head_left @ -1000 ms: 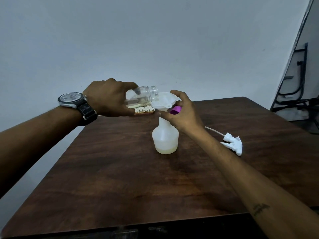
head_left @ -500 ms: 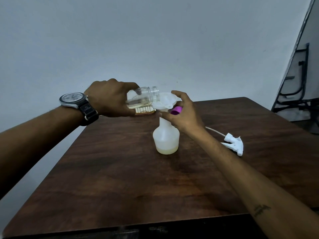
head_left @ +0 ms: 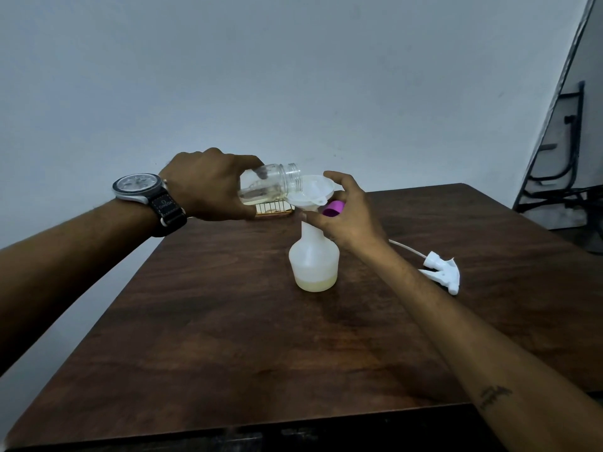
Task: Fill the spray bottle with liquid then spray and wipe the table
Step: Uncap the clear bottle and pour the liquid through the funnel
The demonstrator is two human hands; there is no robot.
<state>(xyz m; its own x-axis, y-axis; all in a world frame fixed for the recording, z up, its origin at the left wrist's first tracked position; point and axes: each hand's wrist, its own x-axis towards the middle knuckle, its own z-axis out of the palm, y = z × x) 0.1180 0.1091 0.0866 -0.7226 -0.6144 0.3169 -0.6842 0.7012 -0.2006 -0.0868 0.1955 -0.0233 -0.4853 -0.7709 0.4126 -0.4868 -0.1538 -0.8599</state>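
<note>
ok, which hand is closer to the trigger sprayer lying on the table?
Right. The right hand steadies the funnel, with the trigger sprayer off to its right; the left hand tilts the jar farther left.

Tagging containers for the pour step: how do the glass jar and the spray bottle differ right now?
The glass jar is clear; the spray bottle is cloudy white. The jar is tipped nearly sideways in the air, gripped by the left hand; the bottle stands upright on the table. The jar's mouth is bare; the bottle's neck carries a funnel that the right hand holds. Both hold a little pale yellow liquid.
</note>
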